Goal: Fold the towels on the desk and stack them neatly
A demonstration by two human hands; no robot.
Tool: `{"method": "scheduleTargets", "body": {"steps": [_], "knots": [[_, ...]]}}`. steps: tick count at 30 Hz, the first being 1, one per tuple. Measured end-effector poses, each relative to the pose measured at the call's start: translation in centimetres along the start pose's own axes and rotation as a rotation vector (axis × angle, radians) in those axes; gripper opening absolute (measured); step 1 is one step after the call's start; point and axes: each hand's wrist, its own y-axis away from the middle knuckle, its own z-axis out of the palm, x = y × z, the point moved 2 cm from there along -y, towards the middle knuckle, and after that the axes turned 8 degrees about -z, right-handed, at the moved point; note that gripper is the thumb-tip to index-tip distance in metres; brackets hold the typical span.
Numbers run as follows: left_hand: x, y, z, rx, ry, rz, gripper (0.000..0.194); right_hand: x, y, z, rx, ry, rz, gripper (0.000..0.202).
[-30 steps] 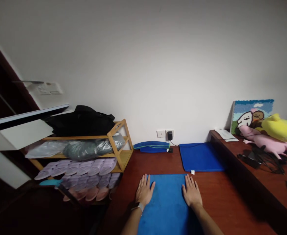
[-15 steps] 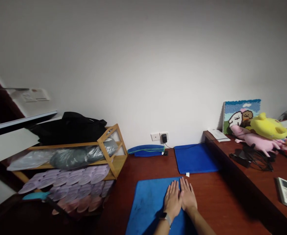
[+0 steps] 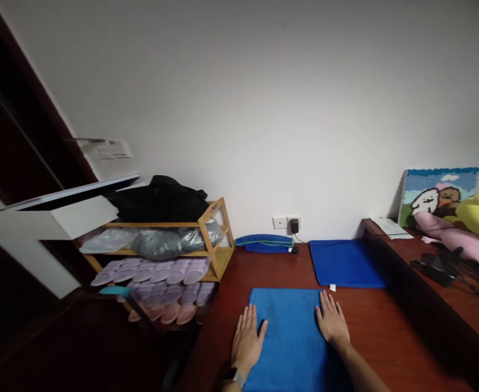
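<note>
Each grip is flat, thumb spread, clamped on nothing: left hand (image 3: 248,338) touching the left edge of the light-blue cloth (image 3: 290,332), right hand (image 3: 333,321) its right edge. The left hand has just parted from the right, so the cloth lies spanned between them on the near worktop (image 3: 380,326), a darker blue cloth (image 3: 345,264) far right

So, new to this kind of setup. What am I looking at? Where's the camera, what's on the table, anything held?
There's no machine here: just a person's bare hands, seen by one camera worn on their head, looking forward and down. The left hand and right hand are palm-down along opposite side edges of a lighter blue cloth on the reddish-brown table. Neither is gripping anything. Farther back lie a flat, darker blue cloth and a folded blue cloth near the wall.
</note>
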Motion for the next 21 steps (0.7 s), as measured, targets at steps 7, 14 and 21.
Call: {"method": "scheduleTargets", "body": {"steps": [7, 14, 21], "knots": [[1.2, 0.1, -1.2, -0.009, 0.006, 0.007, 0.076, -0.7, 2.3, -1.6, 0.064, -0.003, -0.025, 0.066], [1.2, -0.2, -1.7, -0.030, 0.002, -0.004, 0.078, -0.6, 11.5, -0.7, 0.046, -0.080, -0.119, 0.070], [5.8, 1.5, -4.3, 0.089, 0.055, 0.144, 0.064, -1.0, 14.2, -0.6, 0.005, -0.063, -0.119, 0.072]]}}
